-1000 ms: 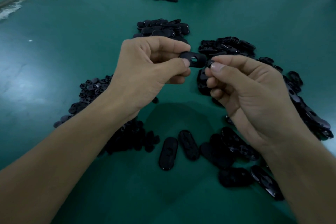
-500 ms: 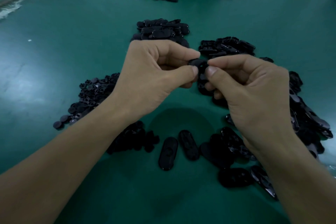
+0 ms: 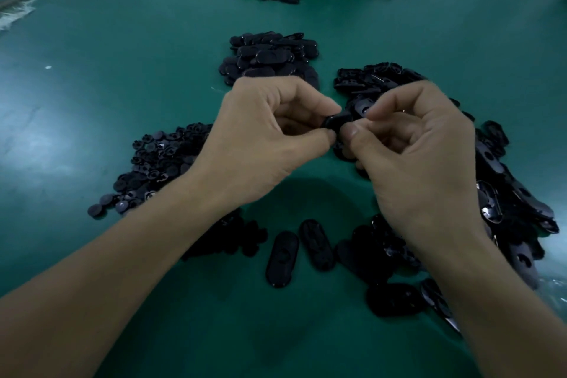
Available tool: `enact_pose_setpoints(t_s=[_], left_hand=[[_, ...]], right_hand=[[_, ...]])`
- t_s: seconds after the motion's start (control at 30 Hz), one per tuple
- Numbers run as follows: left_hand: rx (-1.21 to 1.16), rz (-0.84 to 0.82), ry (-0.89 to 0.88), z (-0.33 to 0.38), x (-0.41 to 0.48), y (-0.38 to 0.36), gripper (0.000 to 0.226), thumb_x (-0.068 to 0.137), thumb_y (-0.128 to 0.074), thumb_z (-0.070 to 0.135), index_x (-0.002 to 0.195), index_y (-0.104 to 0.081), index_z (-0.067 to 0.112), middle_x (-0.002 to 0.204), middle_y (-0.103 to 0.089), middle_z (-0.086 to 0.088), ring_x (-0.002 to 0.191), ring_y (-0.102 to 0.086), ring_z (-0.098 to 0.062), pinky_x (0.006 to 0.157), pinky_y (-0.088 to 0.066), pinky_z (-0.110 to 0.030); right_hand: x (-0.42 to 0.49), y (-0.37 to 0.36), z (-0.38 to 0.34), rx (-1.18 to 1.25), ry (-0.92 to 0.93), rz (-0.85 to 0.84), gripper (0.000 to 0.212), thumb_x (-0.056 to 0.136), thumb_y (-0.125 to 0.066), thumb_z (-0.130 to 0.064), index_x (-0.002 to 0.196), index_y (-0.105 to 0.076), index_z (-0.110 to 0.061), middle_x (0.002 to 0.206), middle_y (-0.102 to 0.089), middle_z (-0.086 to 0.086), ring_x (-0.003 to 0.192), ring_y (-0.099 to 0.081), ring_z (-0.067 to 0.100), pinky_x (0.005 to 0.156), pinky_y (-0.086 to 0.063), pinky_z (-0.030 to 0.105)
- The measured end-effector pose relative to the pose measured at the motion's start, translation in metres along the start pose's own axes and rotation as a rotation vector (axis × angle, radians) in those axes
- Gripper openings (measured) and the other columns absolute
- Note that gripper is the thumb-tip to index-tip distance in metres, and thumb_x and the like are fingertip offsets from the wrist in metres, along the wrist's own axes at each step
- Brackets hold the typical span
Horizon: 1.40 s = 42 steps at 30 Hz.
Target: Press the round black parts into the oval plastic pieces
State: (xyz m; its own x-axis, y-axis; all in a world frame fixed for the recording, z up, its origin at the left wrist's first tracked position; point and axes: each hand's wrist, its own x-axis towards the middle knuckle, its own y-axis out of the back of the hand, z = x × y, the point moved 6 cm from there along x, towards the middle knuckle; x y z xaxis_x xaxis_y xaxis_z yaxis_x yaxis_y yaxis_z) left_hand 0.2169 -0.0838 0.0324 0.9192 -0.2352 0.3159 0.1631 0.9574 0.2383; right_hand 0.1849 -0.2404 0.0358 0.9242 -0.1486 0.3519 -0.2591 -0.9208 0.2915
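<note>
Oval plastic piece (image 3: 336,123) is held up off the counter (image 3: 129,77), caught between both hands above the gap between the heaps. The left hand (image 3: 270,138) pinches its left end between thumb and curled forefinger. The right hand (image 3: 420,156) pinches the other end the same way, so each grip is clamped on the oval plastic piece, with the thumbs nearly touching.

That two-sided hold looks meant to brace the piece while a round part is squeezed home. Whether the round part is seated I cannot tell, since fingertips cover the hole.

Supplies lie close to the hand that would likely fetch them. The heap of round black parts (image 3: 159,163) is beside the left forearm, and the pile of oval pieces (image 3: 506,193) is beside the right wrist. A tidier stack of ovals (image 3: 270,61) lies just beyond the hands, probably finished ones. A few loose ovals (image 3: 282,258) lie nearer the person.
</note>
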Motion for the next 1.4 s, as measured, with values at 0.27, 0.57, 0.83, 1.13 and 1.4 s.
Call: enact_pose_setpoints(t_s=[0.27,0.57,0.83,1.13,1.4], left_hand=[[0.164,0.017,-0.098,0.003,-0.003,-0.002,0.018,0.081,-0.075,0.006,0.094,-0.075,0.017,0.082,-0.076,0.004,0.075,-0.074,-0.013,0.071,-0.061,-0.034],[0.167,-0.043,-0.077,0.0,-0.003,-0.006,0.017,0.086,-0.07,0.004,0.094,-0.071,0.018,0.083,-0.074,0.008,0.076,-0.072,-0.01,0.072,-0.06,-0.028],[0.415,-0.075,-0.173,0.009,-0.006,-0.009,0.02,0.082,-0.074,0.003,0.099,-0.075,0.013,0.082,-0.073,0.007,0.072,-0.068,-0.008,0.07,-0.056,-0.027],[0.503,-0.058,-0.198,0.011,-0.005,-0.005,0.019,0.083,-0.076,0.005,0.099,-0.077,0.017,0.082,-0.073,0.01,0.075,-0.067,-0.003,0.07,-0.054,-0.018],[0.24,-0.014,0.034,-0.003,-0.002,0.0,0.026,0.086,-0.078,0.012,0.101,-0.066,0.03,0.079,-0.075,0.009,0.07,-0.07,-0.004,0.071,-0.058,-0.024]], right_hand=[[0.001,-0.001,-0.001,-0.111,0.03,-0.071,0.038,0.086,-0.074,-0.005,0.075,-0.045,-0.027,0.078,-0.07,0.0,0.073,-0.07,0.012,0.066,-0.058,0.035],[0.003,-0.003,0.007,-0.089,-0.017,-0.104,0.042,0.085,-0.074,-0.008,0.067,-0.042,-0.028,0.073,-0.068,0.01,0.069,-0.069,0.025,0.061,-0.056,0.051],[-0.004,-0.006,0.003,-0.243,0.072,-0.113,0.039,0.087,-0.071,-0.002,0.069,-0.044,-0.024,0.064,-0.063,0.005,0.065,-0.066,0.034,0.05,-0.052,0.049],[-0.004,-0.011,0.004,-0.202,0.108,-0.129,0.03,0.091,-0.068,-0.007,0.079,-0.048,-0.027,0.067,-0.067,0.001,0.062,-0.068,0.023,0.055,-0.056,0.044],[-0.001,-0.007,0.004,-0.243,0.142,-0.071,0.015,0.09,-0.072,-0.019,0.098,-0.066,-0.03,0.087,-0.065,-0.009,0.076,-0.061,0.005,0.068,-0.046,0.011]])
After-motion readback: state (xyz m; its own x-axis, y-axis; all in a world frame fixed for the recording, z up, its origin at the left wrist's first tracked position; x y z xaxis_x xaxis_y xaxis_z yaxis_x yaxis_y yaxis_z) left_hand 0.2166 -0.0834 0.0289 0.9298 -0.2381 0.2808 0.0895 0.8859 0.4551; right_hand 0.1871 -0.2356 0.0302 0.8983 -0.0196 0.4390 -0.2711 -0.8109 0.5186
